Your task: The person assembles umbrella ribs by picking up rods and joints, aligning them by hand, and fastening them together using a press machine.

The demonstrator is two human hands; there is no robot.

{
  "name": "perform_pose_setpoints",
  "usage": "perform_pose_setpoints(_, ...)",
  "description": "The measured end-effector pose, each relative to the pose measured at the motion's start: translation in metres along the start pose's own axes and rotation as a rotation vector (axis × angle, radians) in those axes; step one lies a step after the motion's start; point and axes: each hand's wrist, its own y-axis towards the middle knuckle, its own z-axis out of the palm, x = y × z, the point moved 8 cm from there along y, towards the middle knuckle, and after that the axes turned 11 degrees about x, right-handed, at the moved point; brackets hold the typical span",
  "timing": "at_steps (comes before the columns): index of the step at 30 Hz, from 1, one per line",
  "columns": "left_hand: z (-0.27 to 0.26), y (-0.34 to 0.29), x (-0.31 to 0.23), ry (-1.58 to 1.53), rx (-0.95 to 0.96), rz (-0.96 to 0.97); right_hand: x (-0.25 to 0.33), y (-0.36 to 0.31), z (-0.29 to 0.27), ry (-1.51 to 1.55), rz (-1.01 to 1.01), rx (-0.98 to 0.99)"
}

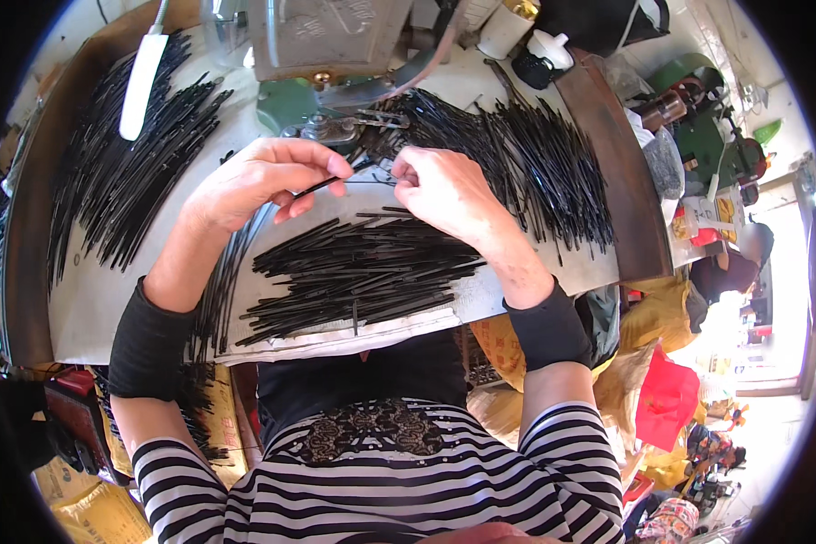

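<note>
Between the thumb and fingers of my left hand (261,181) is a thin black strip (317,188), held at a slant just in front of a green and metal bench machine (286,102). My right hand (451,186) is beside it, fingertips pinched together near the machine's metal working part (335,129). Whatever those fingertips hold is too small or hidden to make out. Below both hands lies a wide pile of short black strips (363,267). Longer dark strands (231,272) run under my left wrist and over the table's front edge.
Large bundles of black strips cover the table's left (145,172) and right (553,172). A white lamp (143,86) hangs at the upper left. Raised brown boards (621,172) edge the table. Yellow sacks (653,317) and a red bag (667,399) crowd the right side.
</note>
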Motion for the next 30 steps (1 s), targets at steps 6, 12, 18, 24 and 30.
perform_pose_setpoints(6, -0.015, 0.002, 0.004, 0.137, -0.035, -0.004, 0.003, 0.006, 0.009, 0.717, -0.050, 0.113)
perform_pose_setpoints(12, -0.029, 0.002, 0.009, 0.062, -0.131, 0.030, 0.020, 0.014, 0.015, 0.890, -0.096, 0.164)
perform_pose_setpoints(18, -0.031, 0.000, 0.010, 0.039, -0.135, 0.020, 0.023, 0.020, 0.019, 0.942, -0.095, 0.167)
perform_pose_setpoints(24, -0.032, -0.002, 0.007, 0.029, -0.182, 0.023, 0.017, 0.021, 0.022, 0.972, -0.089, 0.159)
perform_pose_setpoints(30, -0.031, -0.001, 0.007, 0.023, -0.207, 0.022, 0.015, 0.020, 0.021, 0.961, -0.082, 0.147)
